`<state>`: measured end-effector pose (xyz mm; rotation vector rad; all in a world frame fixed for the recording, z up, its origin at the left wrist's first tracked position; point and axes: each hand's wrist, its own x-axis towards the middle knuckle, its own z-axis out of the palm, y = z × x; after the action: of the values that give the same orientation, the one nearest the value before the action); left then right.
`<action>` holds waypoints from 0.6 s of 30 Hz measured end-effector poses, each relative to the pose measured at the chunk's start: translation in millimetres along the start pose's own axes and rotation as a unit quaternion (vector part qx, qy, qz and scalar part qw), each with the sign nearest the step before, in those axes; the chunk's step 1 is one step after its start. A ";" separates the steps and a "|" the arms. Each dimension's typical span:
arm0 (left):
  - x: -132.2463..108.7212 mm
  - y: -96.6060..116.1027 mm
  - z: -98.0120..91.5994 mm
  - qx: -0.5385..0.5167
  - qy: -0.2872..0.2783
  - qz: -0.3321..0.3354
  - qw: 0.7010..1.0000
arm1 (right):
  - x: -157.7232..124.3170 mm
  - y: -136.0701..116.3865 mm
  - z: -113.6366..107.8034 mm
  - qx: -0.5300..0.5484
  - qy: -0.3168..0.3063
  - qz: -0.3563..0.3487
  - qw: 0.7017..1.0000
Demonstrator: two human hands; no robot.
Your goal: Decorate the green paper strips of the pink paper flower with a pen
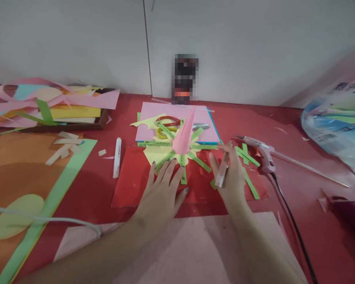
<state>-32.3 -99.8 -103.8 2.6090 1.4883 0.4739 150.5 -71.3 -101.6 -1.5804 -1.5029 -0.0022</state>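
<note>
A pink paper cone [184,136] stands on a yellow paper piece [150,154], with green paper strips [199,161] spread out around its base like rays. Several of the strips on the left and front carry dark written marks. My left hand [165,185] lies flat with its fingers spread, fingertips on the yellow paper and the marked strips. In my right hand [230,169] is a marker pen [222,170], held to the right of the cone. The pen's tip is hard to make out.
Scissors [167,120] lie on pink sheets [154,110] behind the cone. Loose green strips [251,183] and a glue gun [263,154] with a cord are at right. A white marker [117,157] lies at left, near a box [100,122] of paper scraps. A plastic bag [328,122] stands far right.
</note>
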 end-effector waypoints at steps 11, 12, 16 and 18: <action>0.4 -0.6 2.5 0.014 -0.004 0.012 1.000 | 3.6 1.3 6.3 0.025 -0.057 -0.004 0.998; 0.3 -0.3 2.3 0.013 -0.005 0.015 1.000 | 3.3 1.1 6.2 0.030 -0.061 -0.004 0.998; 0.2 1.6 0.4 0.001 -0.021 0.066 0.998 | 2.9 0.7 4.4 0.033 -0.060 0.004 0.998; 0.1 2.3 -0.1 -0.007 -0.033 0.102 0.994 | 3.1 0.3 3.9 0.026 -0.046 0.004 0.999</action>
<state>-30.3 -100.9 -103.1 2.7512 1.1996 0.4088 149.3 -66.5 -102.2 -1.5633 -1.5547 0.1160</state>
